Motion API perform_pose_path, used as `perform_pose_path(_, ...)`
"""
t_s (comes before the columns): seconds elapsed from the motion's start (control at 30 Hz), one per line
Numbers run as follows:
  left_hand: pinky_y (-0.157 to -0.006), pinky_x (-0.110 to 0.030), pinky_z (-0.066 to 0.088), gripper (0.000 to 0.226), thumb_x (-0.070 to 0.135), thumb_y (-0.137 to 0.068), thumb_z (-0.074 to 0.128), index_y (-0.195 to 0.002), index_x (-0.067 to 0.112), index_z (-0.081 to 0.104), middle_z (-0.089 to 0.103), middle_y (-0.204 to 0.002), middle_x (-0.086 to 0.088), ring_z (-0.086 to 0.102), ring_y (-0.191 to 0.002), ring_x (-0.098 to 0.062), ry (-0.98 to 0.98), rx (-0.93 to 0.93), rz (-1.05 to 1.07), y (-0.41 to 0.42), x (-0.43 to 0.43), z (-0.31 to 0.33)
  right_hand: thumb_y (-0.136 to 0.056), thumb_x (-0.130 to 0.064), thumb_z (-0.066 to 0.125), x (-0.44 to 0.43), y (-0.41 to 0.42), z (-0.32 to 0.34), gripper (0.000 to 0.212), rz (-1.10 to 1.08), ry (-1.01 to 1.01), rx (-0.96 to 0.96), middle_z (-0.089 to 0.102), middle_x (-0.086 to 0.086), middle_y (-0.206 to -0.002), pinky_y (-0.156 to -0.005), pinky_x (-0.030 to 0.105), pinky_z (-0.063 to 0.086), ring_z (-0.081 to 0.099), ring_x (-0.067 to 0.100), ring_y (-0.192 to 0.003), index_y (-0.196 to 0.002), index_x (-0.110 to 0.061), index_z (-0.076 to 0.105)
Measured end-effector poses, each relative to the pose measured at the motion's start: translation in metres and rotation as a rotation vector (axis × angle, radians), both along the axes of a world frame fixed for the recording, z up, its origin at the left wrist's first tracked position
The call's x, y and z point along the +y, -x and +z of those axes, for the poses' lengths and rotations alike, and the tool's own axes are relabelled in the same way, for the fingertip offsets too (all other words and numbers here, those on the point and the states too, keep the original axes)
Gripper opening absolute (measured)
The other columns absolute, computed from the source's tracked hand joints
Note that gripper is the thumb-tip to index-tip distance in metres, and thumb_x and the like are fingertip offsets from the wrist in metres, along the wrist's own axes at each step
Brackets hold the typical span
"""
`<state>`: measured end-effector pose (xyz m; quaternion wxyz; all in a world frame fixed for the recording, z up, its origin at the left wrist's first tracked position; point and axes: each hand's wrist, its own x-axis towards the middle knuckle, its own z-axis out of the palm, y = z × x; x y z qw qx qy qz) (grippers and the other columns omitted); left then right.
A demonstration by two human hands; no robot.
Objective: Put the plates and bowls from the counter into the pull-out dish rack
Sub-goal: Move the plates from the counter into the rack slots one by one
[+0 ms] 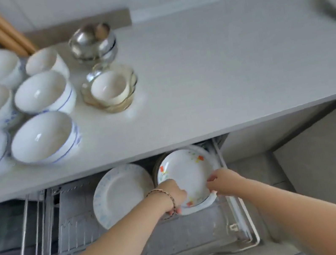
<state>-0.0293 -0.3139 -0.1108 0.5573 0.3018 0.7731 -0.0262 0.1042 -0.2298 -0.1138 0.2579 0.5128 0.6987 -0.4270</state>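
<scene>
Left hand (174,195): reaches into the rack; its fingers (174,212) are curled around the near-left edge of the flowered plate, with the fingertips showing beneath the rim. A bracelet (167,194) sits on the wrist.
Right hand (222,181): fingers pinched together on the right rim of the same plate.
Flowered plate (186,175): in the right-hand part of the pull-out dish rack, face up towards the camera, held at both sides. It lies on a lower plate (200,207) whose white rim shows at the near edge.
Blue-patterned plate (120,195): in the rack, just to the left of the flowered plate.
Pull-out dish rack (243,217): wire frame drawn out from under the counter.
Counter (198,77): white top above the rack.
White bowls (41,93): a group with blue trim, upright, at the left end of the counter, some stacked.
Steel bowls (92,42): stacked, behind the white bowls, near the wall.
Glass bowls (113,100): stacked near the steel bowls, with a white cup (109,86) nested inside.
</scene>
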Motion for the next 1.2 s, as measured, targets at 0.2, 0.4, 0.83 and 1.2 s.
perform_pose_path(0.2,-0.056,-0.023,0.043,0.014,0.011,-0.087,0.042,-0.084,0.010,0.056,0.064,-0.085,-0.015,0.057,-0.067,-0.025,-0.212,0.018,0.005,-0.138,0.120,0.079,-0.090,-0.016,0.044,0.108,-0.150,0.086,0.033,-0.016,-0.259,0.033,0.070,0.014,-0.111,-0.088,0.029,0.048,0.063,0.029,-0.105,-0.109,0.001,0.067)
perform_pose_path(0.4,-0.052,-0.022,0.042,0.020,0.008,-0.087,0.038,-0.089,0.009,0.058,0.071,-0.108,-0.019,0.063,-0.078,-0.023,-0.383,0.059,-0.021,-0.245,0.235,0.151,-0.091,-0.016,0.043,0.209,-0.266,0.164,0.032,-0.036,-0.413,0.059,0.064,0.010,-0.122,-0.089,0.028,0.047,0.059,0.027,-0.115,-0.114,-0.008,0.064)
perform_pose_path(0.83,-0.064,-0.025,0.043,0.016,0.012,-0.090,0.037,-0.083,0.015,0.052,0.069,-0.093,-0.013,0.070,-0.083,-0.028,-0.605,0.124,0.006,-0.317,0.418,0.181,-0.087,-0.015,0.045,0.389,-0.356,0.193,0.030,-0.289,-0.502,0.060,0.065,0.007,-0.115,-0.082,0.028,0.049,0.061,0.026,-0.097,-0.110,-0.011,0.064)
perform_pose_path(1.2,-0.087,-0.035,0.052,0.035,0.009,-0.087,0.036,-0.118,0.012,0.051,0.065,-0.115,-0.016,0.068,-0.096,-0.027,-0.476,-0.019,0.073,-0.305,0.630,0.108,-0.090,-0.013,0.043,0.566,-0.344,0.134,0.033,-0.638,-0.417,0.006,0.062,0.009,-0.121,-0.072,0.026,0.046,0.062,0.027,-0.107,-0.118,-0.008,0.060)
